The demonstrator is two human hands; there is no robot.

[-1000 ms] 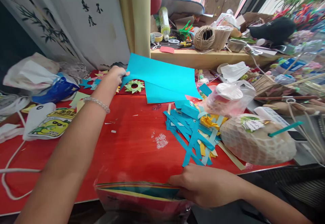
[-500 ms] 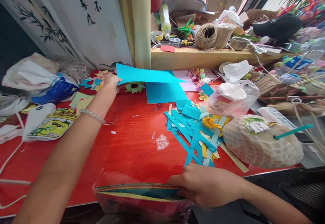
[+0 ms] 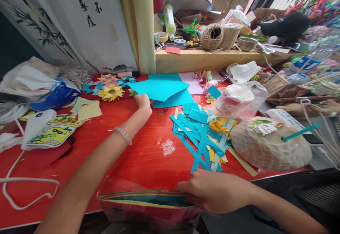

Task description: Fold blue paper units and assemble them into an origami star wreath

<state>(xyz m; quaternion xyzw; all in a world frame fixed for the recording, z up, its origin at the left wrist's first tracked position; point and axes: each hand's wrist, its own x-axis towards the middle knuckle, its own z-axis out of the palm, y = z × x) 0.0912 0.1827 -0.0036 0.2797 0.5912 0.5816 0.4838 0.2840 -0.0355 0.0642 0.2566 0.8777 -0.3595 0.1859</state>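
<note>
My left hand [image 3: 143, 104] is closed on the near edge of a blue sheet of paper [image 3: 159, 87], which is held over another blue sheet [image 3: 175, 100] at the back of the red table. At the front edge, my right hand [image 3: 209, 190] grips the right side of a clear plastic bag [image 3: 148, 214]. Sheets of coloured paper [image 3: 143, 199] show in the bag's mouth. Just beyond my right hand lies a pile of blue, yellow and pale paper strips [image 3: 199, 135]. Folded paper wreaths [image 3: 111, 92], yellow and blue among them, sit left of the held sheet.
A coconut [image 3: 268, 145] with a straw, wrapped in foam netting, stands at the right beside a plastic bag with a cup [image 3: 240, 97]. At the left are a yellow-green packet [image 3: 55, 131], a white cable [image 3: 32, 181] and tissues [image 3: 57, 94]. A cluttered sill holds twine [image 3: 211, 36].
My left hand has moved right and nearer with the blue sheet, which now lies lower over the other sheet. The wreaths have come into view. My right hand stays on the bag.
</note>
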